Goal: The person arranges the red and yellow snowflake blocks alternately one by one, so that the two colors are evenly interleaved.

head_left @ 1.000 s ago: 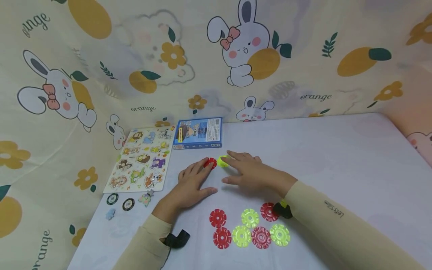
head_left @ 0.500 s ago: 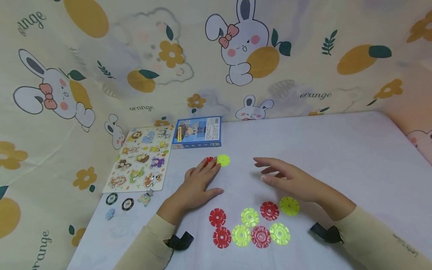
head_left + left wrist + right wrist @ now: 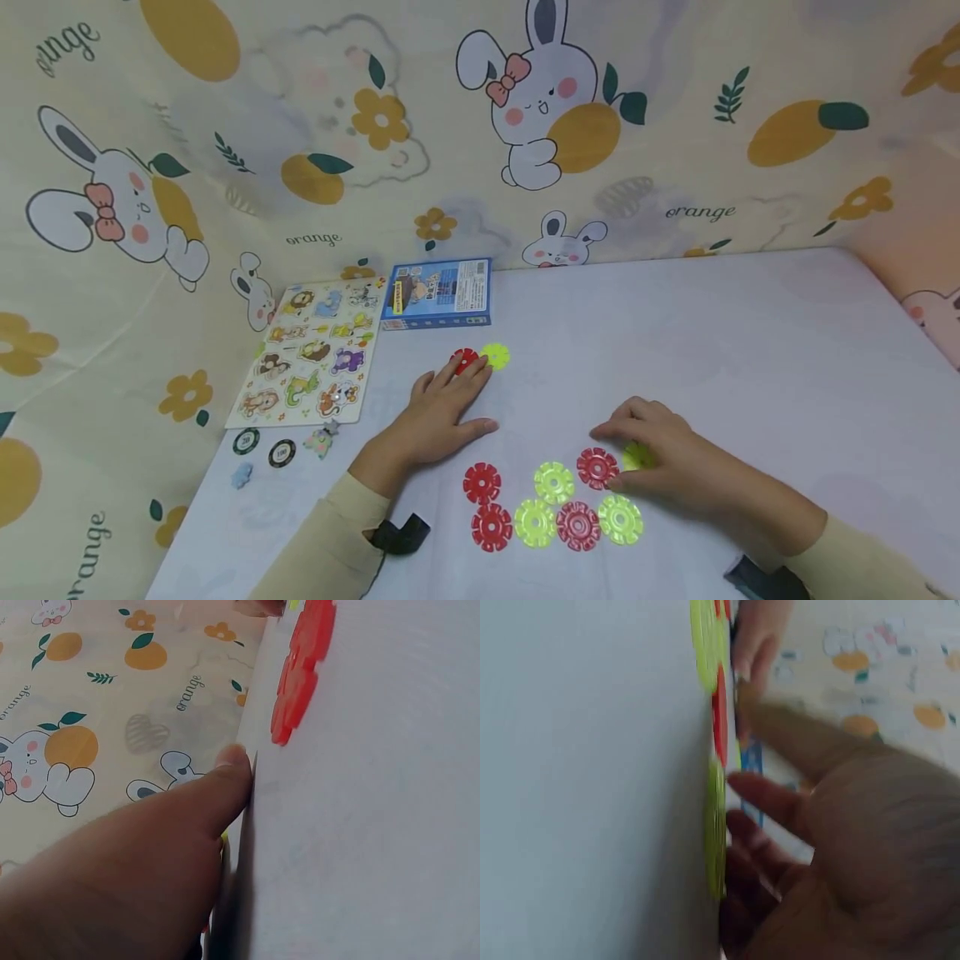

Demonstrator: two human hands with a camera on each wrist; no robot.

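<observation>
My left hand (image 3: 442, 421) lies flat on the white table, its fingertips over a red notched plastic disc (image 3: 465, 356). A yellow-green disc (image 3: 497, 357) sits right beside that one. Nearer the front, my right hand (image 3: 675, 462) reaches over another yellow-green disc (image 3: 636, 455), partly covering it. Its thumb and fingers stand apart around the disc, with the thumb tip by the edge of a red disc (image 3: 597, 468). In the right wrist view the fingers are loosely bent close to the yellow-green disc (image 3: 716, 832).
More red discs (image 3: 492, 527) and yellow-green discs (image 3: 536, 523) form a cluster at the front. An animal puzzle board (image 3: 288, 333) and a blue box (image 3: 437, 293) lie at the back left. Round chips (image 3: 282, 452) and small figure pieces (image 3: 320, 439) lie before the board.
My right hand has left the back yellow-green disc, swung right, then come down toward the front one. My left hand shifted slightly, staying on the red disc.
</observation>
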